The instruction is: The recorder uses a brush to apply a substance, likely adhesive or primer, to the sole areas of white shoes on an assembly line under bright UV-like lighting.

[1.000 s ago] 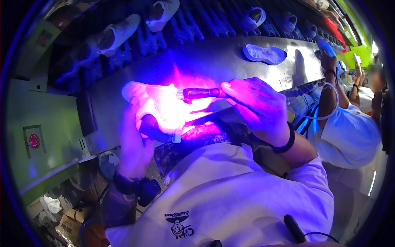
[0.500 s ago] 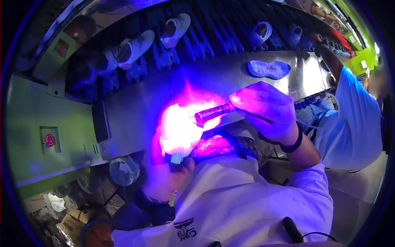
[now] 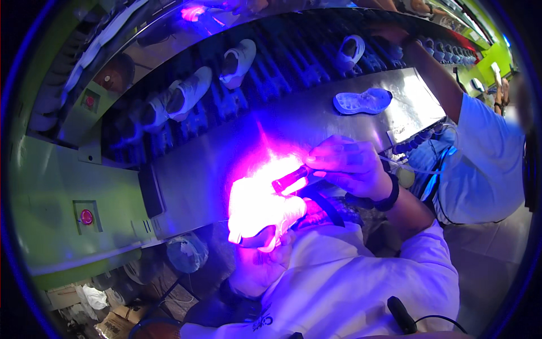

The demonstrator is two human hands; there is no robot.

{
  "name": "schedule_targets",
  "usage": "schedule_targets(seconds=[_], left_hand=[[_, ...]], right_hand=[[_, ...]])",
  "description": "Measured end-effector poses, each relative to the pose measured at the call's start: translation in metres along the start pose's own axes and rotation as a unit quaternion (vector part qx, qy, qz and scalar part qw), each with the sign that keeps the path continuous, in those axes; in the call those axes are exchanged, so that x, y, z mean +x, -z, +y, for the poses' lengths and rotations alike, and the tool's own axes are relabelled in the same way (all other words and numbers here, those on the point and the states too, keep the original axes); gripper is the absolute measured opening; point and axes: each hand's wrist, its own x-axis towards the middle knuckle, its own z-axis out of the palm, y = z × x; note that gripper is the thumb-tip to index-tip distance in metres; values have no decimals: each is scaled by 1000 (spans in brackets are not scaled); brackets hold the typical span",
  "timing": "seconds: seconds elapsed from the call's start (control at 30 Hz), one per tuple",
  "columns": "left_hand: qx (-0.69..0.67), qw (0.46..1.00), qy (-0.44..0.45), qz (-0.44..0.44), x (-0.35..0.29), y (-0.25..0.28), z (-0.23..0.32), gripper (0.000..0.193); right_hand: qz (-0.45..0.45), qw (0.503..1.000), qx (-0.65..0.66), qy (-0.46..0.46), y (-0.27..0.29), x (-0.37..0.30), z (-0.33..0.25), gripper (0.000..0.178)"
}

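And there it was, the right hand (image 3: 353,168), fingers pinched round the rear end of a dark brush (image 3: 291,180), its long axis slanting leftward from those fingertips and back toward the wearer's body, straight at the shoe (image 3: 253,206)! The shoe sat left of that hand and a little nearer the body, blazing under pink-violet glare, its opening turned to the near side. The left hand (image 3: 257,271) was the closer one, gripping the shoe from its near side, fingers partly lost. Did the bristles touch? Glare hid it; I couldn't tell. Beyond the right hand, a pale sole (image 3: 362,102) lay on the bench (image 3: 192,175).
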Motion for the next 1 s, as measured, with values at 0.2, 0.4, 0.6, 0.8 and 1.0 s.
schedule_targets(seconds=[0.2, 0.4, 0.6, 0.8, 1.0], left_hand=[[190, 978, -85, 33, 7, 11, 4, 63], [371, 907, -193, 56, 13, 19, 5, 62], [412, 896, -157, -50, 23, -63, 60, 65], [572, 775, -266, -41, 52, -76, 89, 93], [694, 674, -243, -63, 88, -91, 101, 96]], right_hand=[[40, 996, 63, -56, -17, -13, 0, 29], [56, 982, 112, -139, -41, -65, 40, 30], [23, 925, 196, -325, -35, -20, -9, 39], [9, 945, 211, -251, -36, -36, 18, 40], [123, 920, 215, -303, -41, -21, 40, 39]])
